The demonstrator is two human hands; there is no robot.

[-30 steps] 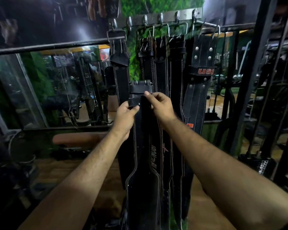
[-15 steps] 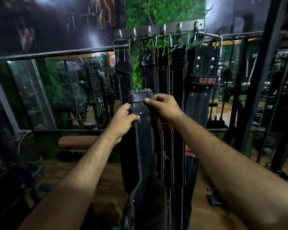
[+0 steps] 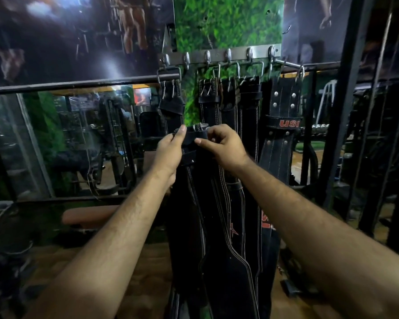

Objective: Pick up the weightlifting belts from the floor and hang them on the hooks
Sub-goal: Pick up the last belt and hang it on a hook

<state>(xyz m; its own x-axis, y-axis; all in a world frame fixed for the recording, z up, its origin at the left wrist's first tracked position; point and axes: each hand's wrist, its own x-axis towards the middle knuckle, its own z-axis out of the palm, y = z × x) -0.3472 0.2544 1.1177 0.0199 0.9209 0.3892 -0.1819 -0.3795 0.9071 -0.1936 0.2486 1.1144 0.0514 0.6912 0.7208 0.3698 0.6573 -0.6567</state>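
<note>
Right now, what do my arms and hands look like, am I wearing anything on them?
Both forearms are bare up to the frame edge: no sleeves, gloves, watch or bands visible. The left hand and right hand show no rings that can be made out.

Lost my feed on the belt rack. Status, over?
Left hand and right hand grip black belt at buckle end, below hook rail. Not hung yet. Hung belts crowd the hooks.

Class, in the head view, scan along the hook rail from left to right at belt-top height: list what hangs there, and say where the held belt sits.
Lone belt → held belt, gripped by left hand and right hand → cluster of belts → USI belt.
</note>
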